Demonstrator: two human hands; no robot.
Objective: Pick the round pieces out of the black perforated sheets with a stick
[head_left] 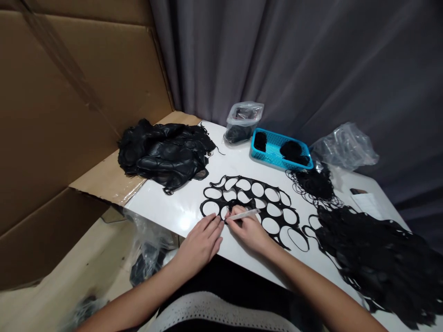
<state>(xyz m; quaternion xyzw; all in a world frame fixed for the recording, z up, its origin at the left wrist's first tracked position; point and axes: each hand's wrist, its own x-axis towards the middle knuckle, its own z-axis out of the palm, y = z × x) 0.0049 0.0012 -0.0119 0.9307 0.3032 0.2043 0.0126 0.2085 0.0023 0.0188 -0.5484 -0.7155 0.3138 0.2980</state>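
A black sheet of thin material [238, 202], cut through with many round holes, lies flat on the white table. My right hand [249, 230] is closed around a slim, pale, pen-like tool [246, 214], whose tip is hidden by the fingers near the sheet's front edge. Whether the tool is a knife or a pen I cannot tell. My left hand [203, 237] rests palm down beside it, fingers stretched out, fingertips touching the sheet's near edge. Both hands nearly meet at the fingertips.
A heap of black leather-like pieces [169, 154] lies back left by a cardboard box [86, 69]. Behind the sheet stand a clear bag [244, 121] and a blue basket [273, 159] with black pieces. Tangled black rings [314, 184] and a large black pile [377, 258] lie right.
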